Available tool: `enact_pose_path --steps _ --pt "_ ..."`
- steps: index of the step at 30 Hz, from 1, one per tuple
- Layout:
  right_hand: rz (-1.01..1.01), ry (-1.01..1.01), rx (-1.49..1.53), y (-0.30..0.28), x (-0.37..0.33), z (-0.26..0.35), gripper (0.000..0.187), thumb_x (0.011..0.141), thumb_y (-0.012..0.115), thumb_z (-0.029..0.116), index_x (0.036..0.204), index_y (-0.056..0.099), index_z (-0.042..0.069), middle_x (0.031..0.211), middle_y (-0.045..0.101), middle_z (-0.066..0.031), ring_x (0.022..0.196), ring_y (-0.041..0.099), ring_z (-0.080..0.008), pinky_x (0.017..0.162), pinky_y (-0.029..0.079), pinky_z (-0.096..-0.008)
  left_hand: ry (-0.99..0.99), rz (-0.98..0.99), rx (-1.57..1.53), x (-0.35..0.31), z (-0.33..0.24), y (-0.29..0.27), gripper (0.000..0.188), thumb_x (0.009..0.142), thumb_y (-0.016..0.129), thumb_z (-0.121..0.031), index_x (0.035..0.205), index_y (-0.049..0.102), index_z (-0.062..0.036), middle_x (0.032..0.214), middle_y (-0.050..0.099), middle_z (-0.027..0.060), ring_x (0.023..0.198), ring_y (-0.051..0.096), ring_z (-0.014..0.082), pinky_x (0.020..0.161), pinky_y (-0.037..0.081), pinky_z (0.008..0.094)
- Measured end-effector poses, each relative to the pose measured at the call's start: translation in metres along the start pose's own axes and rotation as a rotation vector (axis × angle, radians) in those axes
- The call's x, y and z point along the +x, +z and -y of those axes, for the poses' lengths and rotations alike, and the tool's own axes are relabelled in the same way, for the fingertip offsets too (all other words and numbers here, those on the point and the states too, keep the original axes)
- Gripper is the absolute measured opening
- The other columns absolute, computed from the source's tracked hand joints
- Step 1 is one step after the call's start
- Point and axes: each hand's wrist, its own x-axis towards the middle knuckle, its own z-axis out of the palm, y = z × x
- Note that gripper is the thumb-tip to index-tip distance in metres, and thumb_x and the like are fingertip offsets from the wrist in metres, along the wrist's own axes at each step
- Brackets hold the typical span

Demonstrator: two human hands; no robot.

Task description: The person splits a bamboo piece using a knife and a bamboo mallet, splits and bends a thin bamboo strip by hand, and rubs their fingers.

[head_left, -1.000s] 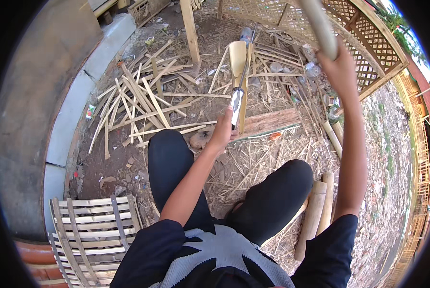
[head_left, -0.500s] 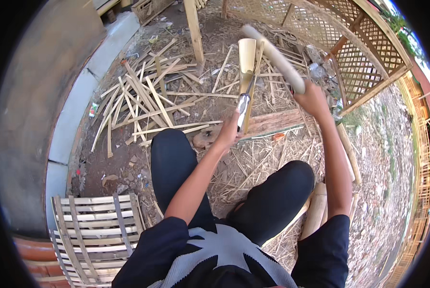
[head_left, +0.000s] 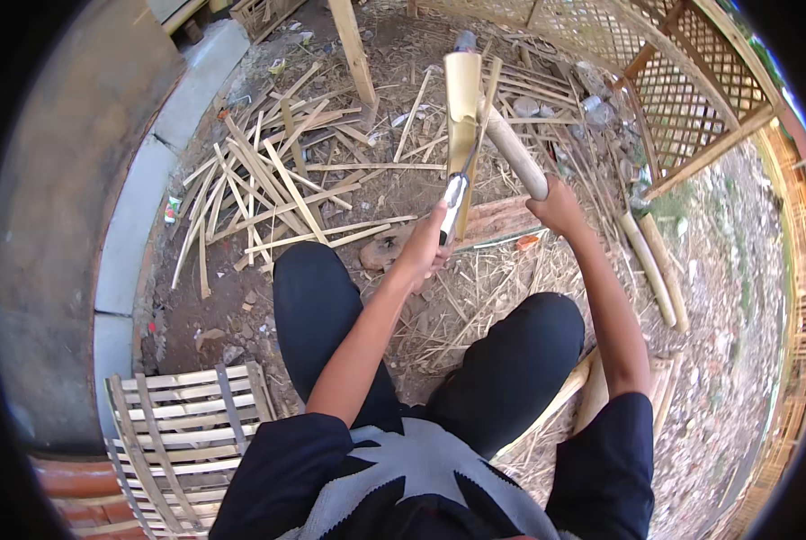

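My left hand (head_left: pixel 425 245) is wrapped round the pale handle of a large knife (head_left: pixel 454 193). Its blade runs away from me into a piece of split bamboo (head_left: pixel 462 85), which stands in front of me with its hollow inner face showing. A thin strip (head_left: pixel 491 83) on the bamboo's right side leans apart from it at the top. In my right hand (head_left: pixel 556 207), a thick round wooden stick (head_left: pixel 516 155) slants up to the left. The stick's far part passes behind the strip and bamboo, and a blunt end shows above the bamboo's top.
Bamboo strips (head_left: pixel 273 184) lie heaped on the ground at left. A thick plank (head_left: pixel 506 220) lies beyond my knees, with shavings around it. A slatted bamboo rack (head_left: pixel 178 423) stands near left, poles (head_left: pixel 655 270) lie at right, and a lattice panel (head_left: pixel 704 76) rises far right.
My right hand has brought the stick down and to the left, from beside the bamboo to against or behind it. The left hand keeps its hold on the knife. The view has shifted slightly.
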Motion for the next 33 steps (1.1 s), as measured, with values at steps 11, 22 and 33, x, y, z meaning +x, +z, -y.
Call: enact_pose_path --steps 11,22,33 --pt "-0.034 0.001 0.072 -0.022 -0.017 0.027 0.044 0.072 0.072 0.024 0.102 0.061 -0.005 0.089 0.068 -0.0293 0.086 0.067 -0.0463 0.080 0.054 -0.0518 0.310 -0.150 0.231 0.022 0.011 -0.025 0.036 0.107 0.039 -0.036 0.092 0.052 -0.0055 0.064 0.057 0.0032 0.060 0.057 0.0145 0.061 0.050 0.0348" --pt "-0.028 0.103 0.055 -0.021 -0.037 0.019 0.046 0.073 0.070 0.024 0.109 0.059 -0.003 0.089 0.068 -0.0297 0.087 0.067 -0.0475 0.080 0.053 -0.0530 0.277 -0.376 0.905 0.013 -0.044 -0.036 0.051 0.100 0.048 -0.046 0.111 0.066 -0.0003 0.088 0.070 0.0250 0.091 0.068 0.0430 0.081 0.051 0.0498" --pt "0.016 0.134 0.084 -0.027 -0.065 0.022 0.043 0.074 0.069 0.023 0.106 0.058 -0.004 0.089 0.067 -0.0310 0.089 0.066 -0.0487 0.080 0.052 -0.0537 0.121 -0.447 1.266 0.023 -0.041 -0.020 0.046 0.083 0.068 -0.048 0.084 0.068 -0.0019 0.083 0.070 0.0213 0.088 0.070 0.0387 0.081 0.052 0.0476"
